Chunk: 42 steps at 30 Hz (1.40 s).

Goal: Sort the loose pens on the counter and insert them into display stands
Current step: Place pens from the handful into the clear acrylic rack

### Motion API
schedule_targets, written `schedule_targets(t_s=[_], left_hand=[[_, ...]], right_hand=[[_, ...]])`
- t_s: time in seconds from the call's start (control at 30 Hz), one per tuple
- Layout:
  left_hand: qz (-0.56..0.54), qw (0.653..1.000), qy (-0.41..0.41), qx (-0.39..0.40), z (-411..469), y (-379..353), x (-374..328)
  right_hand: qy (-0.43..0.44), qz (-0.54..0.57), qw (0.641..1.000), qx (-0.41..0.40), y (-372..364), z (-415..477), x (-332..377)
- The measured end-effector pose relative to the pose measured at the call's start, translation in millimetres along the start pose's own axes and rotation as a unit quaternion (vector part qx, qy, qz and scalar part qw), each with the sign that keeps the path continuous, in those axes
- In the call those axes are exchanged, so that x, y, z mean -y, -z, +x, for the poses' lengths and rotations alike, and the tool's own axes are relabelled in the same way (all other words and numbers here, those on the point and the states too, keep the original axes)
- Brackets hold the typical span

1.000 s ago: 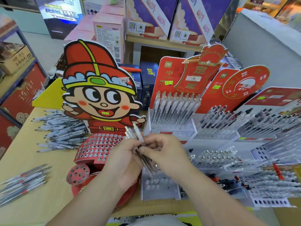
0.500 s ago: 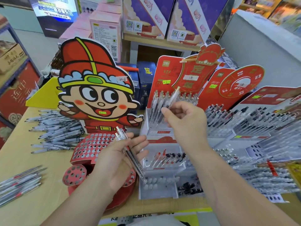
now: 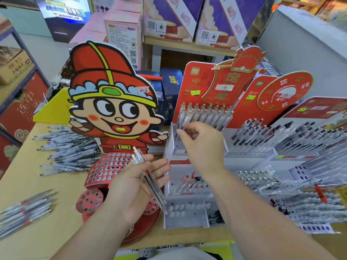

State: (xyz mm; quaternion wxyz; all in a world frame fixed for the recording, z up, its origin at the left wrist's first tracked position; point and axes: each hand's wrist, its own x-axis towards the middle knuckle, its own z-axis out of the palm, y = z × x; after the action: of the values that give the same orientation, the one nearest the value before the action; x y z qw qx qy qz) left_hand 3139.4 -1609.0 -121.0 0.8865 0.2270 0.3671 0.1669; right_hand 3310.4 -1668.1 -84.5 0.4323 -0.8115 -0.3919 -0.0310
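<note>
**Mia:** What's the closest hand doing?

**Ben:** The left hand [image 3: 135, 186] is palm up with its fingers almost straight. A bunch of pens [image 3: 148, 182] lies across them.

**Mia:** Which way do they point?

**Ben:** They lie on a slant. The tips come toward the person and a bit right. The click ends point away, toward the cartoon boy card [image 3: 112, 102].

**Mia:** What's under that hand?

**Ben:** A red stand with holes [image 3: 105, 169]. Just right of it is a low white tray [image 3: 185, 220].

**Mia:** And the other hand?

**Ben:** The right hand [image 3: 203, 141] is farther out, with curled fingers. It pinches a single pen [image 3: 180, 119] at the left end of the pen stand [image 3: 193, 81].

**Mia:** How does that pen sit?

**Ben:** Almost straight up, with its cap end on top. It is beside the rows of pens already in the stand.

**Mia:** Are there loose ones?

**Ben:** Yes, on the counter [image 3: 20, 177]. A small pile [image 3: 26, 207] lies near on the left, and a big pile [image 3: 69, 149] lies farther back. More full stands [image 3: 281, 143] crowd the right side. Purple boxes [image 3: 169, 17] sit way behind.
</note>
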Motion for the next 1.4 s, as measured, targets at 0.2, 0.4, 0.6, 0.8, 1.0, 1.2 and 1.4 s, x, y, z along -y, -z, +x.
schedule_targets(t_s=[0.2,0.4,0.6,0.8,1.0,1.2,1.4], left_hand=[[-0.024,1.0,0.0,0.016,0.4,3.6,-1.6],[0.0,1.0,-0.006,0.007,-5.0,-1.1,-1.8],[0.051,0.997,-0.041,0.038,-21.0,-14.5,-3.3],[0.111,0.99,-0.049,0.068,-29.5,-24.8,-3.4],[0.16,0.979,-0.035,0.118,-28.9,-34.9,2.5],[0.166,0.973,-0.014,0.157,-26.6,-42.0,1.0],[0.14,0.985,-0.018,0.095,-22.4,-49.4,1.8]], right_hand=[[-0.022,-0.015,0.999,0.021,-7.2,-4.1,-1.7],[-0.033,-0.022,0.999,0.029,-10.0,-3.5,0.9],[-0.064,0.005,0.997,0.044,1.2,-6.3,0.2],[-0.094,0.15,0.978,0.111,32.9,-19.7,10.1],[-0.154,0.226,0.922,0.275,37.9,-25.3,14.9],[-0.216,0.295,0.877,0.312,53.5,-22.3,14.4],[-0.21,0.302,0.911,0.189,60.5,-15.2,15.7]])
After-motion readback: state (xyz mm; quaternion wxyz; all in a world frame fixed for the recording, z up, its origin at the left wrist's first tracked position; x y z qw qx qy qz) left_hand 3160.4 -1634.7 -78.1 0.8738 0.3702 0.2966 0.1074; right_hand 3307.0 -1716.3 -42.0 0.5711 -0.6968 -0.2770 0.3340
